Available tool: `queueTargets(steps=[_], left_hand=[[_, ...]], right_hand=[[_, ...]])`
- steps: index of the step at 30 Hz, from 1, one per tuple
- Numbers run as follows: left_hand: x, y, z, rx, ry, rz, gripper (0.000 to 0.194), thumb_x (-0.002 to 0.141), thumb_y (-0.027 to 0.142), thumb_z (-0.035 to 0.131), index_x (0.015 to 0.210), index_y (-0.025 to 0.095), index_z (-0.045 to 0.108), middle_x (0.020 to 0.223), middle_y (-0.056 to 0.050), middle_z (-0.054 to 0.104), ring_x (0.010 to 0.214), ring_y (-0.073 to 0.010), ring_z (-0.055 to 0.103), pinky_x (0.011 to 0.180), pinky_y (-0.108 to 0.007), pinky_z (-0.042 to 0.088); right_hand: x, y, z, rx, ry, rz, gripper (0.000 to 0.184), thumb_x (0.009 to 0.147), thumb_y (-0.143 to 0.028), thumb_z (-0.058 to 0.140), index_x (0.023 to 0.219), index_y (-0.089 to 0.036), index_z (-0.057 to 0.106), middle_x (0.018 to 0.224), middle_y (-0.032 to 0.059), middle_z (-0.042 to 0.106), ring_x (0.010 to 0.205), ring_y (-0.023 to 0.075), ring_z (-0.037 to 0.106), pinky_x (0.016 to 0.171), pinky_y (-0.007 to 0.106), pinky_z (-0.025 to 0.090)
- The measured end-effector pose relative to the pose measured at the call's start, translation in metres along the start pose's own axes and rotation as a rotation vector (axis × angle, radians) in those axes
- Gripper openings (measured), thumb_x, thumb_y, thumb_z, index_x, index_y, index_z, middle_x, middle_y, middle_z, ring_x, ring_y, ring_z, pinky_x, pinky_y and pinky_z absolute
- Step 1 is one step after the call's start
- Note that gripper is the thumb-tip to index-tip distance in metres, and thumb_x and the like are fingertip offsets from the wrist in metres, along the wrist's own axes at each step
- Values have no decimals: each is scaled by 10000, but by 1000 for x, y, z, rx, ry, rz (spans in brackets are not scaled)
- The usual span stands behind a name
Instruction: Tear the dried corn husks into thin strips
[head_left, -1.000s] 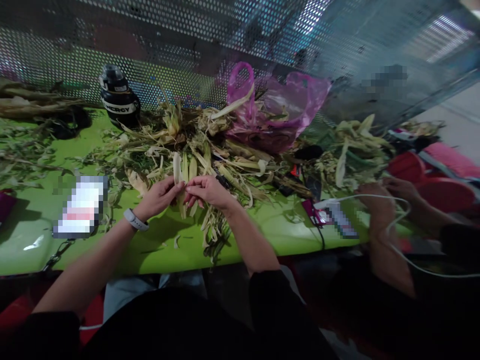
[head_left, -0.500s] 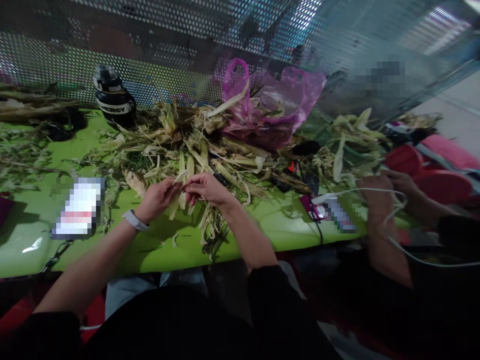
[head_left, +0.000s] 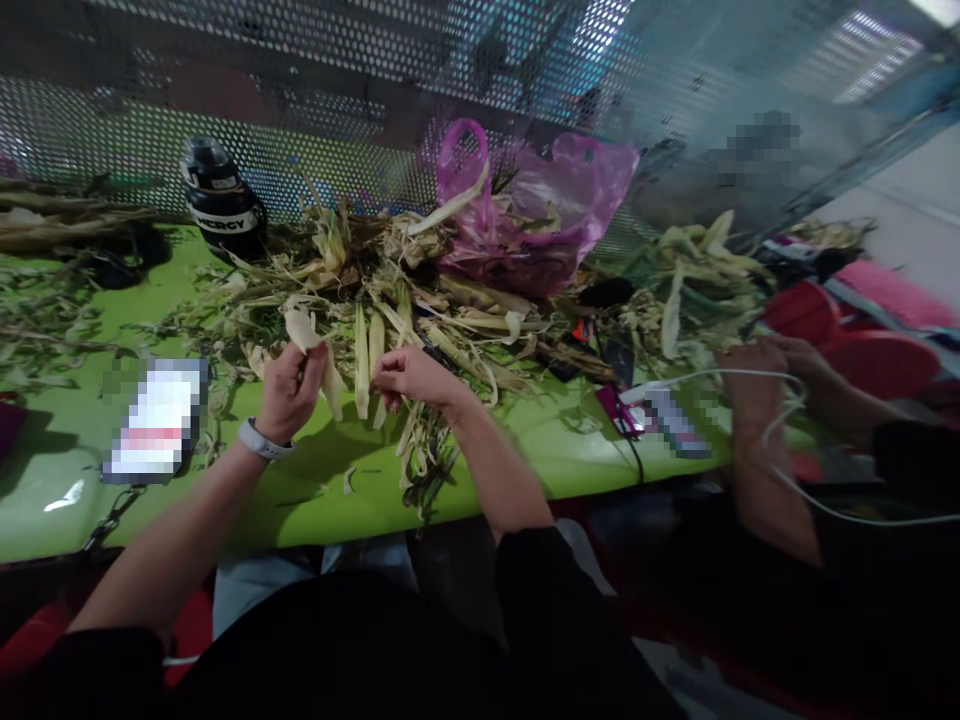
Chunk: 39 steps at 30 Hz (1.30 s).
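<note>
My left hand (head_left: pixel 289 394), a pale band on its wrist, is closed around a pale, dry corn husk (head_left: pixel 302 327). Part of the husk sticks up above the fingers. To its right, my right hand (head_left: pixel 411 377) is held with fingers curled and pressed together; whatever may be between them is too small to make out. Long flat husk strips (head_left: pixel 361 362) lie between the two hands, close to the right fingertips. Behind them spreads a tangled heap of dry husks and leaves (head_left: pixel 465 318) on the green table (head_left: pixel 315 510).
At the back stand a black bottle (head_left: pixel 223 215) and a pink plastic bag (head_left: pixel 525 245). A phone (head_left: pixel 156 420) lies left of my arm. On the right are a second phone (head_left: pixel 677 424), a white cable (head_left: pixel 720 373) and another person's hands (head_left: pixel 757 370).
My left hand has moved left, away from the right hand, with the husk in its fingers. The right hand has stayed almost in place.
</note>
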<state>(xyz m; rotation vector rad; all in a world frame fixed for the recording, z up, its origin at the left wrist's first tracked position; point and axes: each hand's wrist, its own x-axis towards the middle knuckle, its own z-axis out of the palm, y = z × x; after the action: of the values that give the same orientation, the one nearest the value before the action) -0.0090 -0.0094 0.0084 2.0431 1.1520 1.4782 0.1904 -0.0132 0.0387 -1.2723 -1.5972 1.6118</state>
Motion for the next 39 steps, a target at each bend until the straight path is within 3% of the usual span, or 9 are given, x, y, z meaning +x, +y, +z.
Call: queueTargets(steps=[4,8,18,24,28,33,36,39], left_hand=[[-3,-3,5,39,-94,11,247,936,351,444,808,169,551,598,16,474,510,-96,411,509,-234,309],[-5,-4,9,132,-221,88,275,934,351,434,783,158,558,591,6,494,502,-100,422,505,-236,304],[-5,-2,9,109,-358,45,305,934,378,419,813,151,581,632,-18,559,538,-113,477,542,-233,336],[-3,0,8,61,-449,2,291,929,363,422,844,151,601,652,-17,581,550,-121,498,542,-230,348],[-5,0,11,28,-388,29,281,927,364,424,843,154,591,669,-25,592,571,-127,517,557,-232,363],[-9,-1,10,109,-251,80,223,901,328,468,773,169,558,614,-4,531,522,-112,457,524,-231,321],[-7,-2,4,106,-124,41,170,885,295,487,776,178,541,599,8,508,508,-106,437,517,-232,322],[-2,-2,2,-13,-98,-83,208,902,312,483,739,185,507,554,31,451,473,-91,412,484,-218,320]], right_hand=[[-3,-1,3,-52,-26,-68,137,757,-254,593,694,-134,607,505,-20,606,435,84,548,443,189,465],[-1,1,14,-33,90,-177,113,754,-265,594,763,-153,596,566,-39,614,471,69,549,472,173,468],[3,7,16,-40,90,-159,109,673,-216,556,732,-142,609,559,-20,618,484,104,577,513,218,479],[3,9,16,-331,164,-253,123,667,-228,541,698,-141,622,576,-30,566,545,95,518,545,209,404],[-3,5,22,-545,298,-304,146,690,-259,545,692,-152,644,598,-31,539,580,88,459,559,208,346],[-2,8,24,-706,409,-257,155,717,-312,579,718,-175,652,618,-16,591,577,109,494,562,224,333],[0,7,10,-821,538,-231,129,714,-288,587,705,-179,656,653,7,638,594,129,533,595,241,358],[-6,3,-21,-848,760,-208,164,747,-276,532,742,-187,670,700,21,668,643,147,575,654,254,395]])
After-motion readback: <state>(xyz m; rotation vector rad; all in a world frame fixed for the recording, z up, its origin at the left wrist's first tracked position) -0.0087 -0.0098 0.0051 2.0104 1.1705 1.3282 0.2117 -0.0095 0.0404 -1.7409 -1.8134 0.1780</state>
